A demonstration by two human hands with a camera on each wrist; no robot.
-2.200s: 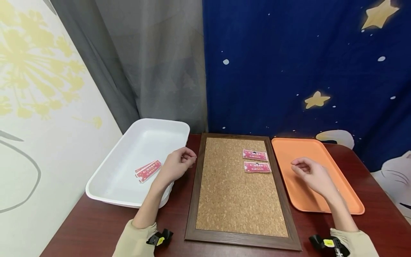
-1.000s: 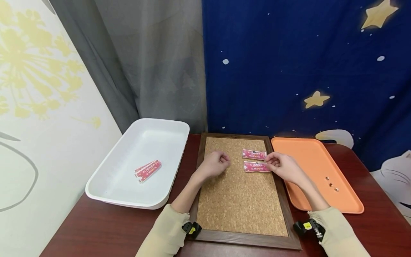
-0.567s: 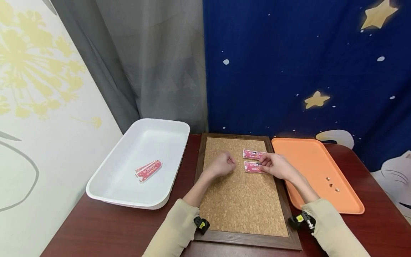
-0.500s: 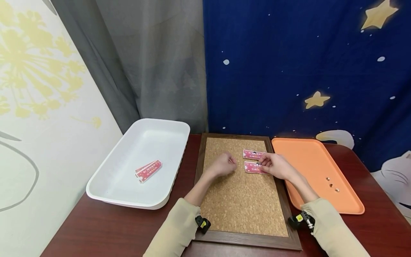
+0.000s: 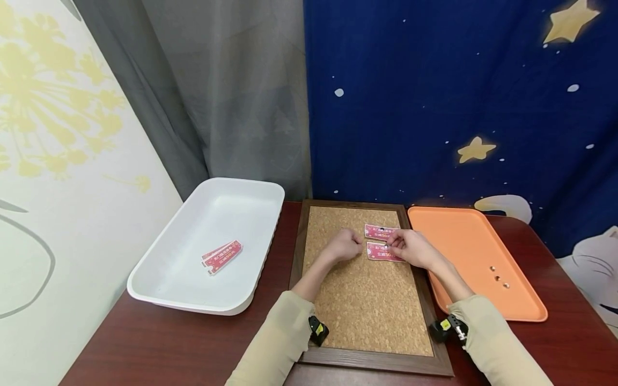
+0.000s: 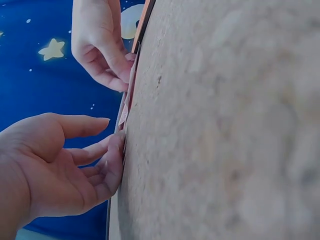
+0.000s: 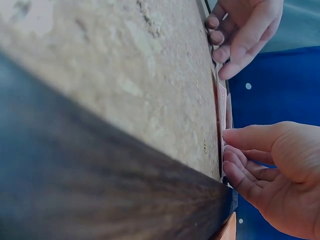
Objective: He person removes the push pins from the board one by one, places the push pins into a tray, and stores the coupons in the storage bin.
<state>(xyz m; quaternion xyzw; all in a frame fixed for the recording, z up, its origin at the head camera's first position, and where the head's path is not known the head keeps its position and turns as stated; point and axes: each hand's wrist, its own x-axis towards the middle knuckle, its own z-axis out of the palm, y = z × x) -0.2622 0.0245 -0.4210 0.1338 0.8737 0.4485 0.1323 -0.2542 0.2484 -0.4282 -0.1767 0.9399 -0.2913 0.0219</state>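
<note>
Two pink coupons lie one above the other at the upper right of a framed cork board (image 5: 357, 311) in the head view. The upper coupon (image 5: 375, 231) bears a dark thumbtack (image 5: 382, 229). On the lower coupon (image 5: 379, 252), my right hand (image 5: 416, 250) brings thumb and index finger together at its thumbtack (image 5: 386, 246), partly covering its right end. My left hand (image 5: 344, 245) is just left of this coupon. In the left wrist view, the left thumb (image 6: 87, 125) stands apart from the fingers, whose tips touch the board's surface with nothing seen between them.
A white bin (image 5: 164, 268) on the left contains overlapping pink coupons (image 5: 222, 258). Right of the board lies an orange tray (image 5: 446, 220) with several small loose tacks (image 5: 498, 278). Curtains hang behind the dark red table (image 5: 145, 343).
Both hands have come in over the board, the right from the tray and the left from beside the bin. Lately the left has edged rightward, while the right stays at the lower coupon.
</note>
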